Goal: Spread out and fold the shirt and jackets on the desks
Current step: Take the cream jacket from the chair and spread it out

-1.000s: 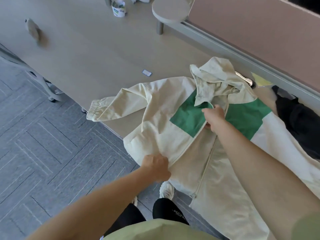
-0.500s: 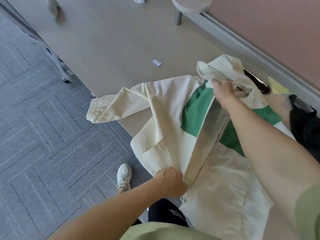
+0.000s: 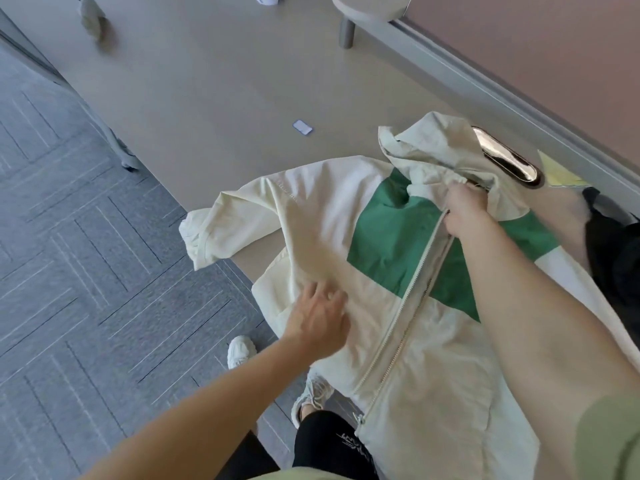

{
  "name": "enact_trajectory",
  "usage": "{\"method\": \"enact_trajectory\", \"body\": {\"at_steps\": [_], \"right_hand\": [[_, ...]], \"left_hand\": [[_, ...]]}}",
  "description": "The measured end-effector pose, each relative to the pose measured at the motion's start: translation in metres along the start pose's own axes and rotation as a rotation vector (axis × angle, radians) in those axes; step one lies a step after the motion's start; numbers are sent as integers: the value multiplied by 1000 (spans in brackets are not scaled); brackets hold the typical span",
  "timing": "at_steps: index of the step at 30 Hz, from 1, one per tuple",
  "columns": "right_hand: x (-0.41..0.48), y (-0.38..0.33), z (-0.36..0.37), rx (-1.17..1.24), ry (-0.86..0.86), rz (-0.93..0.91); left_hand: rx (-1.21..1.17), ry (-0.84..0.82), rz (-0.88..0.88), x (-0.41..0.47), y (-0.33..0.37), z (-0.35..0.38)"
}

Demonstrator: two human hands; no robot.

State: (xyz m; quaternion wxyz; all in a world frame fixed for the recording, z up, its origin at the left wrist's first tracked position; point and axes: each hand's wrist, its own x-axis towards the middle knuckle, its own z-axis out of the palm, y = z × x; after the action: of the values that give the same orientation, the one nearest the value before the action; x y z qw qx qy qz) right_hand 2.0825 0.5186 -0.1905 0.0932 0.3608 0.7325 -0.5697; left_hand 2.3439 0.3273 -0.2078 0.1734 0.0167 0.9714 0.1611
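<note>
Where the pale desk [image 3: 207, 81] meets a pinkish partition [image 3: 536, 46] on its far side and grey patterned carpet [image 3: 69, 271] on its near side, a cream jacket [image 3: 329, 216] with a green chest band lies front-up. Its hem and one cuffed sleeve [image 3: 221, 233] hang over the desk's edge. Its hood [image 3: 433, 143] is bunched beside a shiny oval metal fitting [image 3: 505, 157] and a yellow paper [image 3: 557, 169]. A dark garment [image 3: 616, 251] lies to the right, and a small white tag [image 3: 302, 127] sits apart on the desktop. The left hand [image 3: 320, 320] rests on the cream front panel, fingers spread and gripping nothing. The right hand [image 3: 465, 213] has its fingers curled round the fabric at the top of the zip [image 3: 408, 296].
</note>
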Motion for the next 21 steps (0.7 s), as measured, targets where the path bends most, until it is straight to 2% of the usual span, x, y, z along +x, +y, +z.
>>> {"method": "enact_trajectory", "body": {"at_steps": [2,6,9,12,14,16,18,21], "right_hand": [[7,-1,-8,-88,35,17],[-5,14,-2,-657,240,-130],[-62,35,38,-833,26,-498],[-99,68,65,-1053,-37,-711],[-106,83,73,-1129,-122,-756],[-106,97,80,-1171,-240,-793],[-102,111,84,-1244,-329,-761],[-86,118,79,-1347,-370,-665]], "left_hand": [[39,-54,-79,12,-11,-5],[115,-229,-104,21,-22,1],[84,-295,-16,23,-23,3],[-180,-174,76,32,-41,-9],[-389,-38,33,37,-65,-25],[-332,189,-73,40,-96,-35],[-182,337,-263,46,-126,-47],[-115,237,-552,60,-172,-68]]}}
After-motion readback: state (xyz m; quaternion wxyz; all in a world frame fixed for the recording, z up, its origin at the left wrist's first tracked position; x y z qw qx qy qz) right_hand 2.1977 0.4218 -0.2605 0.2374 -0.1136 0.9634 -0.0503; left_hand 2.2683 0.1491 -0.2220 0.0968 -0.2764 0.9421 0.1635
